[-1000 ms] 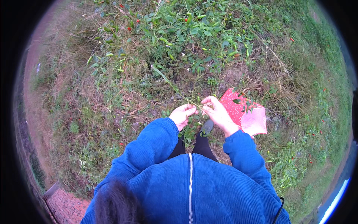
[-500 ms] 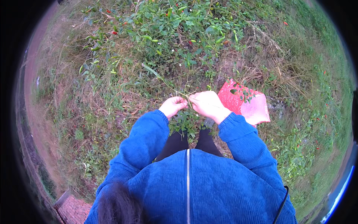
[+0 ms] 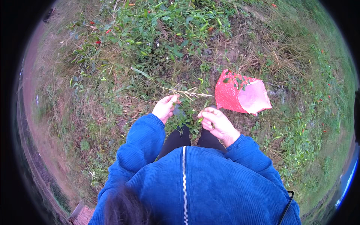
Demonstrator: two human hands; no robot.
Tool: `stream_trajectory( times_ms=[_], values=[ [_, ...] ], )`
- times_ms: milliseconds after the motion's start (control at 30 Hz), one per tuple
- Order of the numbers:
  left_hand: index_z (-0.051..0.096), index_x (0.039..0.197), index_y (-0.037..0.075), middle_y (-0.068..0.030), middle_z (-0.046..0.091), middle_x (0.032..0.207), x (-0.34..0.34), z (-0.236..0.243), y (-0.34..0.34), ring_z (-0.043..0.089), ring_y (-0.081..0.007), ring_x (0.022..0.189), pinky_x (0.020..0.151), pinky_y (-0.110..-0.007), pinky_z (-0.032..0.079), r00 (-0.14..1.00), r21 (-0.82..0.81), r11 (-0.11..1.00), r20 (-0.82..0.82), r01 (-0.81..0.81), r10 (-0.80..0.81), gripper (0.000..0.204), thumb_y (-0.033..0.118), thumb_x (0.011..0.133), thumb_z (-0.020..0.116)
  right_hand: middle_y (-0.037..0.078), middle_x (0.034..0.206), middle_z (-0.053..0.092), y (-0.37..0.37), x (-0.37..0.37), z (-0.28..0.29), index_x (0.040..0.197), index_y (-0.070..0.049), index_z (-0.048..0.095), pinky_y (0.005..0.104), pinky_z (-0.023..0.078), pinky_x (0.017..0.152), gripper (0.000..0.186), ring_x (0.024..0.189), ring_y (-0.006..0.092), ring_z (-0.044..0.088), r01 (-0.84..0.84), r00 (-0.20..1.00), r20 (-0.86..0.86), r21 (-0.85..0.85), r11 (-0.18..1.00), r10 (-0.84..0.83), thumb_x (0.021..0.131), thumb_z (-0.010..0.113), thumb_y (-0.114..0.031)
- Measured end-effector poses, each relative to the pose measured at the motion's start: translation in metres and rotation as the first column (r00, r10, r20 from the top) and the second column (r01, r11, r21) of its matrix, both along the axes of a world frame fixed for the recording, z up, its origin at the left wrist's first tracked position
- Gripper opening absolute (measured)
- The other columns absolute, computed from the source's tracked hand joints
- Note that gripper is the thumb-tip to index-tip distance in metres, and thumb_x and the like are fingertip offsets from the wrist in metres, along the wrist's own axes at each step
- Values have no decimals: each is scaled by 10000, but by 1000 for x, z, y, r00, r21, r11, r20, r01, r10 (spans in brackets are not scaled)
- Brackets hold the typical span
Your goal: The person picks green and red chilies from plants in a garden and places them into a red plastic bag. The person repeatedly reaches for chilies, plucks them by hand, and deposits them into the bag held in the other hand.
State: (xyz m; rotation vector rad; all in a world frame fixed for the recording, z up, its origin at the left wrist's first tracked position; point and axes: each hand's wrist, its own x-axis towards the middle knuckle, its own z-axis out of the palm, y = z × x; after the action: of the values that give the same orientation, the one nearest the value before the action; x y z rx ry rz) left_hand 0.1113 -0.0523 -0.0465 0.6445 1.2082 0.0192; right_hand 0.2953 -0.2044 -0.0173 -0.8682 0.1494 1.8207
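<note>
Work partway, by the look of it

Patch of grass and weeds (image 3: 60,123) fills the ground, with pepper plants (image 3: 165,26) crowding toward its far edge. In its right half lies 1 red, pale-patterned bag (image 3: 227,96), pink inside, with leaves overlapping its far edge; how much it contains cannot be told. A grass stalk (image 3: 183,92) slants across the middle, its tip reaching the bag's left edge in this view.

The left hand (image 3: 164,108) has its fingers drawn together at that stalk; whether they grip it, I cannot tell. The right hand (image 3: 221,125), just off the bag's near left corner, curls its fingers closely around at least 1 green pod (image 3: 200,120) — probably detached, and outside the bag. Elsewhere, green peppers (image 3: 204,27) and red peppers (image 3: 98,42) hang on the plants — so plenty looks unpicked.
</note>
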Motion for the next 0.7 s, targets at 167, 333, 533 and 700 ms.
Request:
stream_trajectory(
  times_ms=[167,333,533,700],
  values=[
    [586,1124,64,13,589,914,16,37,-37,364,-12,556,461,-154,299,977,-62,984,147,165,-155,220,178,955,503,-20,591,429,-17,16,-5,907,-4,570,203,308,444,103,483,70,381,98,992,-75,2,995,-98,918,528,-98],
    [580,1068,66,30,541,842,52,45,-78,399,-27,603,534,-163,343,975,-50,989,183,141,-130,161,149,956,498,-22,598,434,-42,23,1,883,-17,571,204,303,446,101,494,69,382,96,994,-48,-49,994,-98,913,522,-100],
    [554,869,47,-10,599,739,78,48,-98,528,-73,693,644,-229,439,850,417,757,-84,504,-520,112,147,898,595,-41,614,479,-63,25,-6,841,-26,600,225,321,479,117,529,55,412,-111,957,264,-56,992,122,856,568,-138],
    [543,866,3,-190,597,786,90,53,-108,605,-353,754,676,-412,484,647,739,198,-389,644,-656,131,127,848,579,10,650,570,-74,23,-3,789,-14,617,280,409,558,154,609,82,493,-150,554,813,-118,982,182,805,624,-166]
  ],
)
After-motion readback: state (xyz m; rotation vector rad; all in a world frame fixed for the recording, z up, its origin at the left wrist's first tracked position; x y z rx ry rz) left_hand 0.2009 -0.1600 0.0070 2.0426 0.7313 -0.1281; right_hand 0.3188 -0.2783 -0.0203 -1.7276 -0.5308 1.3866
